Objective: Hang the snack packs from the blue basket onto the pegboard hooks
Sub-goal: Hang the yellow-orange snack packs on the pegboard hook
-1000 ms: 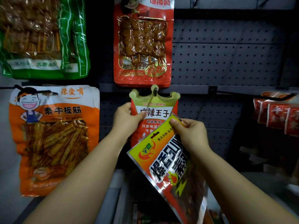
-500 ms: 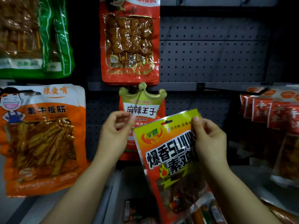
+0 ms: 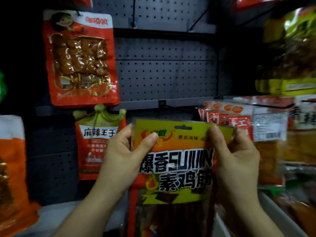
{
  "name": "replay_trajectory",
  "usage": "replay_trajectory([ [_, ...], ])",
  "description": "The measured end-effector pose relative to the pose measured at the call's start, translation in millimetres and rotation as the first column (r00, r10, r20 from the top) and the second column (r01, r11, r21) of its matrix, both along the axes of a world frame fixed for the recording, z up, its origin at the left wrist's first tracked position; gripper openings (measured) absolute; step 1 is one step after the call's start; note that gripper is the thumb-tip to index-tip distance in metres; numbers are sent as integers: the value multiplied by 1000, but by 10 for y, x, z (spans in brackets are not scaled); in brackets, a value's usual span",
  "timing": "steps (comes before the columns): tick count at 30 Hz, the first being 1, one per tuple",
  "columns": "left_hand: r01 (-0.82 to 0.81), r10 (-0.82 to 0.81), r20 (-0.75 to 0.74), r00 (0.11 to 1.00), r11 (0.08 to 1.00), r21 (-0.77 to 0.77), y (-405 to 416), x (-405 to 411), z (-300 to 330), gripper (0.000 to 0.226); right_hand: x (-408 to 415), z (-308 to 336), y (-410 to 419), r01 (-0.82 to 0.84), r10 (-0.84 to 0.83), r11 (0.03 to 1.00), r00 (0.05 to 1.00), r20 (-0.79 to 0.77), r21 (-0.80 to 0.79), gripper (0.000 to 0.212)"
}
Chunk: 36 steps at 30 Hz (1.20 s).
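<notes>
Both hands up in front of the pegboard (image 3: pixel 164 77), each clamped on a top corner of one snack pack (image 3: pixel 177 161). Left hand (image 3: pixel 123 161): thumb pressed flat on the front of the pack near the flame logo, fingers curled behind the left edge. Right hand (image 3: pixel 234 161): thumb on the front at the upper right corner, fingers wrapped behind – the pack is pinched on both sides and held upright, facing the camera. It hangs in the air between the hands, in front of the lower pegboard panel, on no hook. Pack is yellow-green at the top with a dark slot-shaped hang hole centred near the top edge, grading to orange, then a yellow jagged panel and a dark clear window below; lower end runs out of view. Bold black lettering reads "爆香" followed by Latin letters beginning "SU", and beneath it "素鸡筋"; smaller writing under the hole is too blurred to read. Just left and behind, a red crown-topped pack (image 3: pixel 95 142) hangs, labelled "麻辣王子". Above it, a red skewer pack (image 3: pixel 80 60) with a clear window. To the right, a row of small red packs (image 3: pixel 227 120) on a hook – their print is blurred. Far left edge, an orange pack (image 3: pixel 12 159), partly cut off.
</notes>
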State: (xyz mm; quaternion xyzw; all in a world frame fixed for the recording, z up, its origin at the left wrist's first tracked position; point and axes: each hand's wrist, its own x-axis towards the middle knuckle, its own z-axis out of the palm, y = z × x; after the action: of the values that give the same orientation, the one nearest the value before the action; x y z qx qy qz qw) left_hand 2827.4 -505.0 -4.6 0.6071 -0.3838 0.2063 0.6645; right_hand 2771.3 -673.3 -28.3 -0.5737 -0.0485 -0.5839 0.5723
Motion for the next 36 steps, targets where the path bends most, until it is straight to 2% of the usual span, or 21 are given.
replay_trajectory([
  [5, 79, -75, 72, 995, 995, -57, -222, -56, 181, 13, -105, 236, -197, 27, -23, 998, 996, 82, -53, 26],
  [9, 84, -79, 85, 993, 995, -51, -323, -14, 267, 15, -80, 360, -290, 15, -13, 998, 1000, 24, -62, 23],
  [13, 116, -115, 10, 993, 989, -89, -382, 86, 225, 8, 37, 397, -351, 15, -17, 996, 1000, -22, -85, 20],
  [18, 115, -117, -19, 993, 990, -86, -420, 207, 115, 18, 228, 301, -408, -20, 16, 998, 997, -76, -52, 22],
  [21, 58, -58, 1, 998, 997, -41, -410, 309, 60, 17, 322, 255, -442, -65, 60, 997, 991, -116, -39, 23],
  [25, 5, -2, -69, 998, 999, 38, -332, 470, -64, 26, 433, 134, -544, -145, 128, 987, 973, -190, -76, 25],
  [29, -77, 87, -171, 981, 995, 63, -348, 690, -200, 26, 638, -25, -632, -239, 209, 970, 919, -334, -53, 43],
  [36, -224, 244, -279, 929, 969, 102, -581, 1325, -122, 9, 1289, 119, -745, -290, 277, 956, 849, -449, 41, 26],
])
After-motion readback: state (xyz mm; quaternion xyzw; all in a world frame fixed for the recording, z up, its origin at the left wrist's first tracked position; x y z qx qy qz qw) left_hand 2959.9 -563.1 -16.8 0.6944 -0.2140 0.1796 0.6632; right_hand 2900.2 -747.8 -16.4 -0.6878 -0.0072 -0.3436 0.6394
